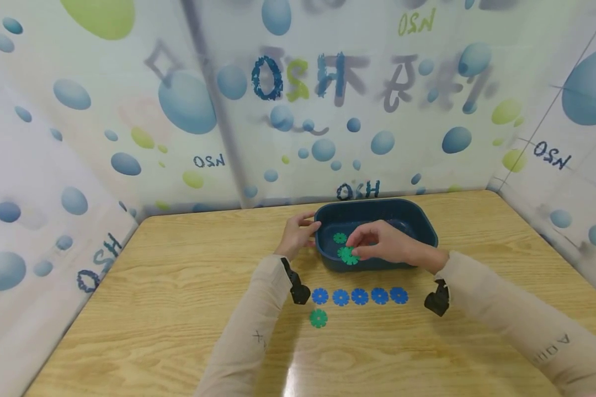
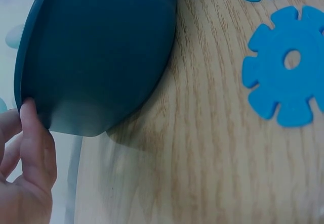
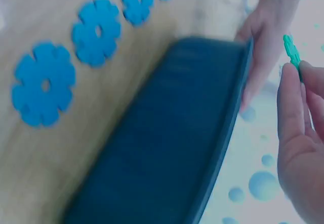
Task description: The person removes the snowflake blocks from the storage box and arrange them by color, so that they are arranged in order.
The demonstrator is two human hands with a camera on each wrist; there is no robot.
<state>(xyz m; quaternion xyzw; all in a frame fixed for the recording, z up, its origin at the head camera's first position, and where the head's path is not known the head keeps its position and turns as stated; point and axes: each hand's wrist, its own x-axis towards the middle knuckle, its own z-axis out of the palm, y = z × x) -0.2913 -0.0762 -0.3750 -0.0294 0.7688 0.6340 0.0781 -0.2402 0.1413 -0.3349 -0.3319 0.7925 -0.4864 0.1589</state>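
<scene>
My left hand (image 1: 296,234) holds the left end of a dark blue plastic basin (image 1: 377,266), its fingertips at the rim. In the left wrist view, a finger (image 2: 34,138) lies against the basin's outer wall. Over the front of the basin, my right hand (image 1: 383,242) pinches a green snowflake disc (image 1: 350,256) between thumb and fingertips; the right wrist view shows this green disc (image 3: 291,51) edge-on, above the rim. Another green disc (image 1: 340,237) shows inside the basin. Most of the basin's inside is hidden by its wall and my right hand.
Several blue snowflake discs (image 1: 360,296) lie in a row on the wooden table (image 1: 179,286) in front of the basin. Below the row's left end lies one green disc (image 1: 319,318). A patterned curtain (image 1: 288,138) hangs behind the table.
</scene>
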